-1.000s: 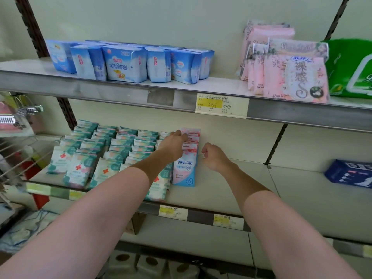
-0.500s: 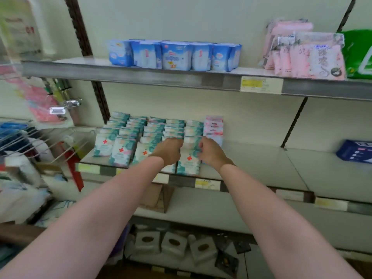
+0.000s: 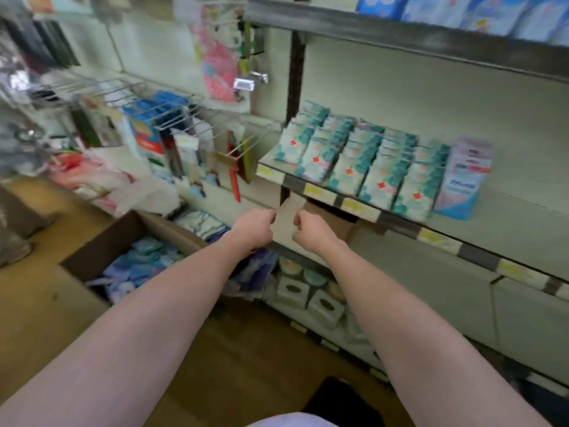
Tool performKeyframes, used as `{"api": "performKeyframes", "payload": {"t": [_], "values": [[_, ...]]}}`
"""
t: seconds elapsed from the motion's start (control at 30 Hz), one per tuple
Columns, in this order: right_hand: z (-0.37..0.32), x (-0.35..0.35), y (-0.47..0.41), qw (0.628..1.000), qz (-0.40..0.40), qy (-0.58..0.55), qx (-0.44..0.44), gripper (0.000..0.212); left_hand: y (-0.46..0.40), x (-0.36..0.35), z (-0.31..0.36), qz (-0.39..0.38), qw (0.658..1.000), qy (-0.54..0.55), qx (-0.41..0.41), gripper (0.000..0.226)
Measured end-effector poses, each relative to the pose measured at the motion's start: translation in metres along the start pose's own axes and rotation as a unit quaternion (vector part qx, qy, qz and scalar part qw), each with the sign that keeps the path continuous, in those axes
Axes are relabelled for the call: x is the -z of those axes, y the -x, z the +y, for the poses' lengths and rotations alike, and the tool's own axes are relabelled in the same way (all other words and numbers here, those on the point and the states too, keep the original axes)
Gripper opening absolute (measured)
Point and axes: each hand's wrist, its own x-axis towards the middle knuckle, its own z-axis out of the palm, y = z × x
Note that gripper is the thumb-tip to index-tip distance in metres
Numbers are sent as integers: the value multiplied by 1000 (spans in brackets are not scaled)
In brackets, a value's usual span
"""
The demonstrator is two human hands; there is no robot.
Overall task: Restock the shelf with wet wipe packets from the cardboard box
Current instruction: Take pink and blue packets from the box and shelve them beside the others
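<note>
- Bare, both hands hang with fingers curled and nothing between them: the left hand (image 3: pixel 254 228) and the right hand (image 3: pixel 311 231) are close together, below the front edge of the shelf (image 3: pixel 323 192).
- Brown cardboard box (image 3: pixel 101 248) lies down and to the left of the grip; the left hand is nearer. Its long axis seems to run away from the person, toward the shelves.
- Wet wipe packets (image 3: pixel 141 263) lie loose inside it; the filled rows (image 3: pixel 363 161) stand up and right.
- Motion blur hides the packet prints, and the arm covers the right end of the box.
</note>
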Motion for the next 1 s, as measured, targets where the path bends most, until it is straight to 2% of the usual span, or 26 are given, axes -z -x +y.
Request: {"api": "performKeyframes", "payload": {"t": [0.1,0.23,0.43,0.57,0.67,0.87,1.0], "values": [[-36,-29,-10,999,-31,8,27,22,18,-8,-43,6,1000,9,29,20],[-74,-68,-30,996,-64,12,54,20,37,-19,-95,4,998,15,63,20],[-120,-135,-70,985,-132,26,110,21,50,-44,-162,-26,985,57,159,26],[-142,-176,-102,975,-181,24,129,20,47,-65,-202,-55,970,61,227,28],[-155,-200,-125,962,-227,29,150,22,38,-78,-224,-74,958,70,267,21],[-173,-238,-162,942,-268,57,192,25,28,-88,-256,-65,929,139,338,13],[-191,-258,-179,928,-293,79,217,23,37,-87,-280,-89,906,135,390,29]]}}
